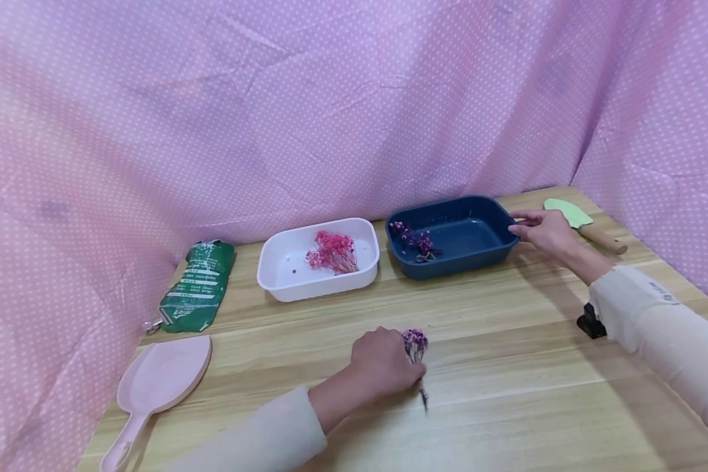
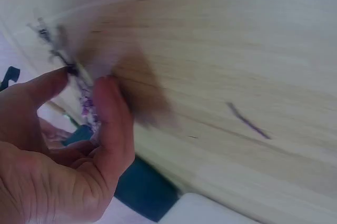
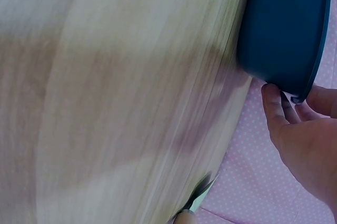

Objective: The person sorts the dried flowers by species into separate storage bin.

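My left hand [image 1: 383, 364] pinches a small bunch of purple dried flowers [image 1: 415, 344] between thumb and fingers, above the middle of the wooden table. In the left wrist view the stems [image 2: 58, 52] stick out past the thumb. At the back right, my right hand [image 1: 545, 233] holds the right end of a dark blue basin [image 1: 454, 263], thumb at the rim and fingertips [image 3: 271, 91] against the outer wall. Some purple flowers [image 1: 420, 242] lie in the left part of that basin. Beside it stands a white basin [image 1: 321, 286] with pink dried flowers [image 1: 333, 251] inside.
A green bag [image 1: 197, 288] and a pink dustpan-like scoop [image 1: 165, 373] lie on the left. A green trowel [image 1: 569, 213] with a wooden handle lies at the right edge. One loose purple sprig [image 2: 247, 121] is on the table [image 1: 507, 367]. Pink dotted cloth [image 1: 307, 111] hangs behind.
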A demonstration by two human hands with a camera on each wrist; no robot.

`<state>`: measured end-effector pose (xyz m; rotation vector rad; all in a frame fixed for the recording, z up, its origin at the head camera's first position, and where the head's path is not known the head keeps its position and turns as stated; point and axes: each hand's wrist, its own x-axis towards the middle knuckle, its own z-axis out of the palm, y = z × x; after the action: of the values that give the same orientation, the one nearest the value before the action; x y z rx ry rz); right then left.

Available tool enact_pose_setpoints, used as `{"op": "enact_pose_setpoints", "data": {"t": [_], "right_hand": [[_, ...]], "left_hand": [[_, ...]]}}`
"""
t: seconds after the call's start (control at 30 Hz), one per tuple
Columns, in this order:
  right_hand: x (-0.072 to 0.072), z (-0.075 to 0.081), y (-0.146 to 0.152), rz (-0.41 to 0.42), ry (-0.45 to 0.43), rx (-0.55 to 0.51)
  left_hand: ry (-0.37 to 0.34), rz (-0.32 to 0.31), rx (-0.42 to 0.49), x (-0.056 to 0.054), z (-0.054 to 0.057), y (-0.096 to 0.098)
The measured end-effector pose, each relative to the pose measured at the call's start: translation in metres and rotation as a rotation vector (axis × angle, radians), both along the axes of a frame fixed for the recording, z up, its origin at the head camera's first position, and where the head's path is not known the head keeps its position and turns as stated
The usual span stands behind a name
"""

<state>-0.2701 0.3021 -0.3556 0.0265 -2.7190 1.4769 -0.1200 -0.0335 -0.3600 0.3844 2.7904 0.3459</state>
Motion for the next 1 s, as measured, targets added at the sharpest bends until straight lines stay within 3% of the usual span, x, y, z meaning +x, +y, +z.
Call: {"op": "enact_pose_setpoints", "data": {"t": [0.2, 0.4, 0.53, 0.7, 0.9, 1.0], "right_hand": [[0.000, 0.001, 0.000, 0.002, 0.001, -0.006], [0.000, 0.001, 0.001, -0.009, 0.006, 0.019], [0.000, 0.000, 0.001, -0.005, 0.005, -0.002], [0.000, 0.000, 0.000, 0.001, 0.006, -0.017], [0.000, 0.000, 0.000, -0.002, 0.007, -0.014], [0.000, -0.001, 0.001, -0.004, 0.002, -0.005]], "left_hand": [[0.060, -0.099, 0.002, 0.004, 0.004, -0.002], [0.138, -0.130, 0.047, 0.010, 0.002, -0.010], [0.119, -0.133, 0.166, 0.009, 0.002, -0.015], [-0.040, -0.058, 0.449, 0.002, 0.012, -0.020], [-0.330, 0.195, 0.778, -0.017, 0.034, -0.020], [-0.432, 0.308, 0.974, -0.028, 0.042, -0.019]]}}
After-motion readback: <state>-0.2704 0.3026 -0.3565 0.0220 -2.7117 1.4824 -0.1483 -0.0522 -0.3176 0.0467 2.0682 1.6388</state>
